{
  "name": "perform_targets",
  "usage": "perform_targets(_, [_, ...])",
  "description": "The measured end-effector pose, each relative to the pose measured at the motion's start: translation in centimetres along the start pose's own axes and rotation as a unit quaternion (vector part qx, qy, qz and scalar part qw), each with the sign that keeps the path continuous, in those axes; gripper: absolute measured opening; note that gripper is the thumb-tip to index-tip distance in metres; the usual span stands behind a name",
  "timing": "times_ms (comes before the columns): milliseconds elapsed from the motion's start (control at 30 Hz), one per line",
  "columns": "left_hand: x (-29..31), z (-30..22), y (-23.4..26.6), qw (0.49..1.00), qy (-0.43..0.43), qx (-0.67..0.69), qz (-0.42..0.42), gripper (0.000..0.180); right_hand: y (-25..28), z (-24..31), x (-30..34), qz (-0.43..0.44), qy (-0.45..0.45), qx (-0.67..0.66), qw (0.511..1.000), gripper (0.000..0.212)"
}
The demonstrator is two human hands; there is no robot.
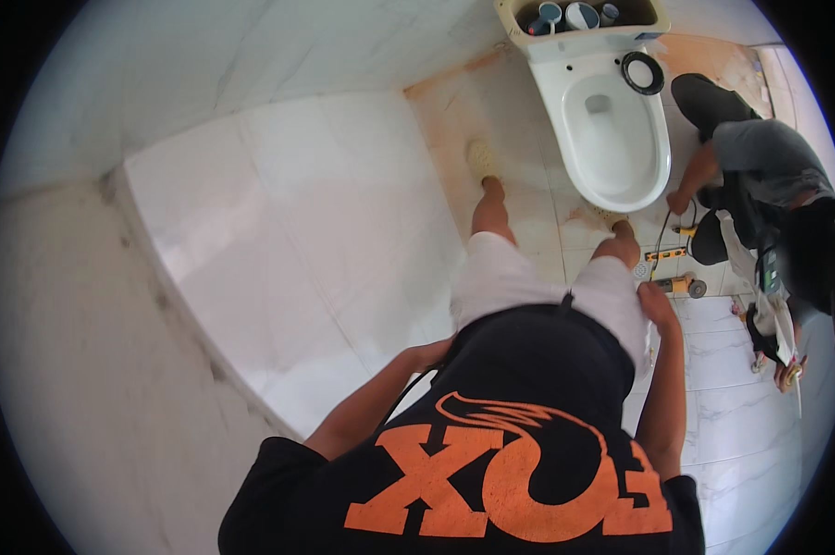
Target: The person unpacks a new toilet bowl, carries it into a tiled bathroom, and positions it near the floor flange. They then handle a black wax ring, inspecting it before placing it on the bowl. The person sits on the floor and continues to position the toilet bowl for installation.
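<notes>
My left hand (428, 355) hangs beside my left hip, its fingers partly hidden by my black shirt. A thin dark cord or strap (403, 396) shows just below it. My right hand (656, 305) is beside my right thigh, with its fingers too small and partly hidden to show a grip. Just beyond it on the floor is an angle grinder (678, 286) with a yellow body and a grey disc. A small yellow spirit level (665, 254) lies farther off. A dark cable (659, 242) runs between a co-worker's hand (680, 203) and the area near my right hand.
Ahead stands a white toilet (614, 139), with a black-rimmed ring (642, 73) on its rim. Its open tank (659, 20) holds several containers. At the right a co-worker (769, 166) crouches. A raised white tiled slab (297, 222) and a wall (75, 351) lie to my left.
</notes>
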State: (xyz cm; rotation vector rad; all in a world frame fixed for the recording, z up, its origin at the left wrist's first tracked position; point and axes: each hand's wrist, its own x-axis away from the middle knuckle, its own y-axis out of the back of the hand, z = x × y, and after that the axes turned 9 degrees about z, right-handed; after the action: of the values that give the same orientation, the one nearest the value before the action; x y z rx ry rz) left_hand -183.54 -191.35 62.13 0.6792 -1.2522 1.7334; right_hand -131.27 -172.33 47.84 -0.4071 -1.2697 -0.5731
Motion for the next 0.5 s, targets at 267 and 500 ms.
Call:
perform_targets(267, [13.6,-34.3,27.4,0.672,0.159,-0.717,-0.102,0.09,-11.4,14.4,-7.2,0.082,-0.142,0.141,0.976,0.06])
perform_targets(500, [9.3,-50.7,17.4,0.815,-0.442,-0.264,-0.267,0.044,-8.0,16.1,-18.2,-0.182,0.078,-0.003,0.98,0.04])
